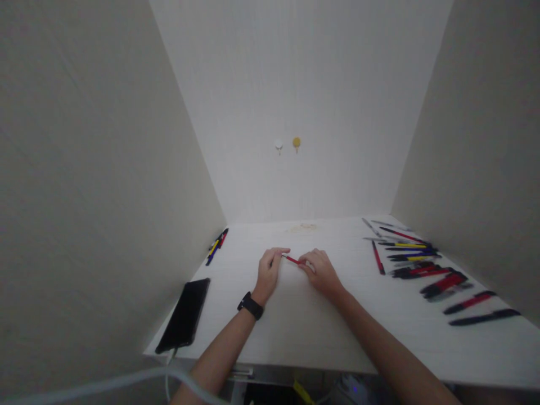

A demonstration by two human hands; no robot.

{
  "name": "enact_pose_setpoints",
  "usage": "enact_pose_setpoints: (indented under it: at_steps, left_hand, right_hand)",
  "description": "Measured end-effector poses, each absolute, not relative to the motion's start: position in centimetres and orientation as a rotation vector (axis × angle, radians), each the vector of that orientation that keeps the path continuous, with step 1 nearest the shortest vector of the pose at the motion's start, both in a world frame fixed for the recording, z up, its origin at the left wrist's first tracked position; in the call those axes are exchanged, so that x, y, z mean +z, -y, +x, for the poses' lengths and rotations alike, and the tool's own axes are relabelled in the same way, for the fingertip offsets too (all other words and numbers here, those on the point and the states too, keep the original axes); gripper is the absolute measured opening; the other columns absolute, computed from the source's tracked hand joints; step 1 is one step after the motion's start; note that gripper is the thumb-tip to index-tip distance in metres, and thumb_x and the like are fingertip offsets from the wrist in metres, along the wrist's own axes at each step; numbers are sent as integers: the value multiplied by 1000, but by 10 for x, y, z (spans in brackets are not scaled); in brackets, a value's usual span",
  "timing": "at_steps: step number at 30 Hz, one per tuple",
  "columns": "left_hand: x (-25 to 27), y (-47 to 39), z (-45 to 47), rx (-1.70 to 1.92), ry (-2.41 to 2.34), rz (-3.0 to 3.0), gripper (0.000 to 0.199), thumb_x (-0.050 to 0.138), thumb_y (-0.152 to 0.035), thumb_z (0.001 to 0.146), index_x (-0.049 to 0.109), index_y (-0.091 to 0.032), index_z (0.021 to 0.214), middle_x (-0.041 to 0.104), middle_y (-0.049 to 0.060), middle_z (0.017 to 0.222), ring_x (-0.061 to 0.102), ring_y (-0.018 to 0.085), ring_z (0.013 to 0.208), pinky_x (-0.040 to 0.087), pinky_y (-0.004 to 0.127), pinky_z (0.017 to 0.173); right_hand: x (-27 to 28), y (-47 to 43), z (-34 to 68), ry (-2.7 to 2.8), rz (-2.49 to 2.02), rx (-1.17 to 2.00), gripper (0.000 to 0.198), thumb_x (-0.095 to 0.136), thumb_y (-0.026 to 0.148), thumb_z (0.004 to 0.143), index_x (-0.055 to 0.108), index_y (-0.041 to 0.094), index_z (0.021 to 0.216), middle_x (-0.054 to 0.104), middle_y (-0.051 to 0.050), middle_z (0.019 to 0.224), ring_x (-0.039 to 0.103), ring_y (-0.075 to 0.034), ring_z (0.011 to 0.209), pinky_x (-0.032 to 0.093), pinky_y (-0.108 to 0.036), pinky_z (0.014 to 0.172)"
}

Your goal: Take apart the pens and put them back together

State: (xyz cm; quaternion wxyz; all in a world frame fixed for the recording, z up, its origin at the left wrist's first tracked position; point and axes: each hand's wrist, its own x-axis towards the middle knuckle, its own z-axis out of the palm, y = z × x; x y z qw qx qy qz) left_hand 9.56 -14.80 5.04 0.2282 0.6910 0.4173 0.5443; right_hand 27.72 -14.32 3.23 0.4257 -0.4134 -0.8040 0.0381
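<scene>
- We are pinching the red pen (292, 260) between the thumb and fingers of our right hand (319, 271), and the pen is lying between our two hands, over the middle of the white tabletop (312, 332).
- Our left hand (266, 268) is sitting at the pen's dark end, forefinger stretching out; whether its thumb and finger are gripping that end or only hovering beside it, we are not able to tell.
- With perhaps only one sure hold, we are risking a slip: a sideways push on the dark end could be turning the pen in our right fingertips, or rolling it away.
- If that dark end is a bare writing tip, we are chancing ink on our left fingers; it is showing too small to judge.
- To the right, many loose pens (439, 286) are lying spread, some overlapping; a wide swing of our right arm could be scattering them, the outermost ones being near the tabletop's side.
- On the left, the phone (184, 315) is resting near the front edge with its white cable (171, 356) trailing over it; our left forearm is reaching in close by, so a snag could be dragging the phone off.
</scene>
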Motion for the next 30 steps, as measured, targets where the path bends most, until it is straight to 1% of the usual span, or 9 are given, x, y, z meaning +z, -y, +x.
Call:
enact_pose_setpoints:
  at_steps: [3, 10, 15, 17, 19, 21, 23, 26, 30]
  left_hand:
    - [49, 146, 95, 1483, -1157, 1899, 38, 36, -38, 95, 69, -19, 95, 68, 7, 100, 58, 19, 99, 44, 35, 91]
    - [45, 145, 97, 1479, -1062, 1879, 37, 37, -39, 95, 68, -19, 103, 68, 8, 102, 58, 19, 99, 43, 35, 92]
    - [45, 142, 93, 1729, -1181, 1744, 45, 22, -41, 98, 49, -20, 127, 63, 8, 106, 57, 16, 92, 43, 32, 87]
    - [46, 137, 85, 1949, -1355, 1574, 43, 19, -43, 97, 48, -20, 120, 61, 7, 97, 56, 15, 83, 44, 29, 81]
    - [45, 131, 74, 2168, -1480, 1383, 38, 22, -46, 97, 49, -20, 105, 56, 4, 87, 53, 14, 74, 43, 26, 74]
    - [42, 126, 65, 2203, -1611, 1335, 34, 25, -45, 96, 48, -21, 96, 52, 1, 79, 51, 14, 71, 41, 25, 70]
    - [37, 123, 59, 2072, -1789, 1381, 28, 30, -43, 95, 48, -22, 94, 52, 0, 76, 52, 15, 69, 38, 26, 66]
    - [31, 123, 59, 1676, -2045, 1524, 21, 35, -36, 93, 50, -22, 94, 56, 1, 72, 54, 17, 65, 35, 28, 62]
    - [29, 131, 65, 1136, -2309, 1835, 25, 32, -32, 93, 52, -18, 94, 61, 9, 82, 58, 23, 77, 38, 32, 68]
  right_hand:
    - [35, 145, 278, 1989, -1067, 66, 11, 52, 22, 88, 62, 20, 83, 65, -7, 81, 51, -22, 80, 36, -35, 75]
    - [34, 148, 274, 2077, -998, 124, 18, 45, 19, 90, 62, 19, 86, 65, -7, 80, 52, -21, 78, 36, -34, 75]
    - [32, 143, 274, 1908, -1073, 193, 17, 45, 20, 89, 62, 20, 89, 65, -6, 82, 53, -21, 79, 37, -33, 75]
    - [31, 141, 278, 1867, -1111, 178, 16, 47, 21, 89, 63, 20, 90, 66, -7, 84, 54, -21, 80, 37, -34, 76]
    - [30, 139, 281, 1851, -1131, 150, 16, 47, 22, 89, 63, 19, 91, 66, -7, 85, 54, -22, 82, 37, -35, 77]
    - [30, 138, 283, 1849, -1143, 122, 16, 47, 23, 89, 63, 19, 92, 67, -7, 86, 55, -22, 83, 37, -35, 78]
    - [29, 138, 284, 1860, -1147, 100, 17, 47, 24, 90, 63, 19, 92, 67, -7, 86, 55, -23, 83, 37, -36, 77]
    - [30, 139, 283, 1885, -1147, 74, 17, 47, 24, 90, 63, 19, 92, 67, -8, 86, 55, -23, 83, 36, -36, 77]
    - [31, 139, 283, 1878, -1169, 46, 18, 46, 25, 90, 63, 19, 91, 67, -8, 85, 55, -23, 81, 36, -35, 76]
